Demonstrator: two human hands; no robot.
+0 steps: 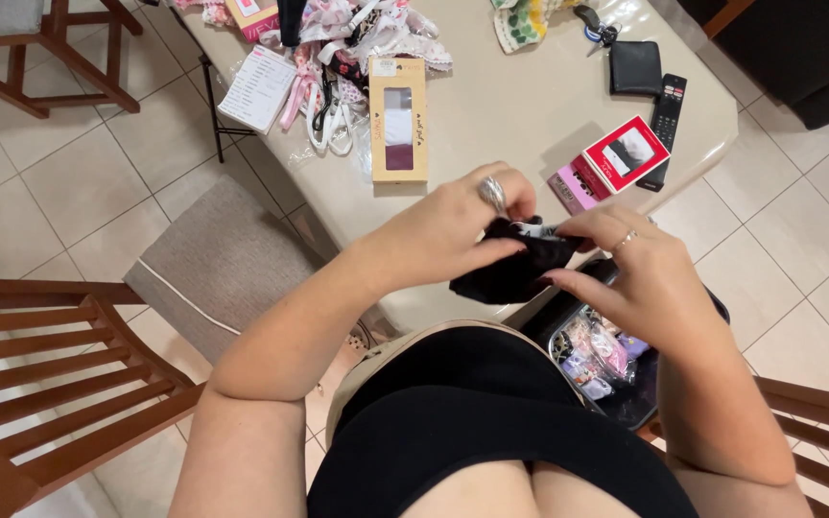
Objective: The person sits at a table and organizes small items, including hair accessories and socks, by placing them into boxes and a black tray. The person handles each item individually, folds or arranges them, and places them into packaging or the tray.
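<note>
At the centre of the frame, the left hand (453,225) and right hand (640,278) each pinch one black cloth (515,269), grip closed on its top edge, above the desk (530,115) edge. Three boxes lie on the desk: one tan box (397,120), one red box (626,153), one pink box (573,184).

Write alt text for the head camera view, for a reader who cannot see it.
Seen from above, a seated person's left hand and right hand together hold a small black garment at the edge of a beige table. On the table lie a tan window box, a red box, a black remote and a black wallet.
</note>
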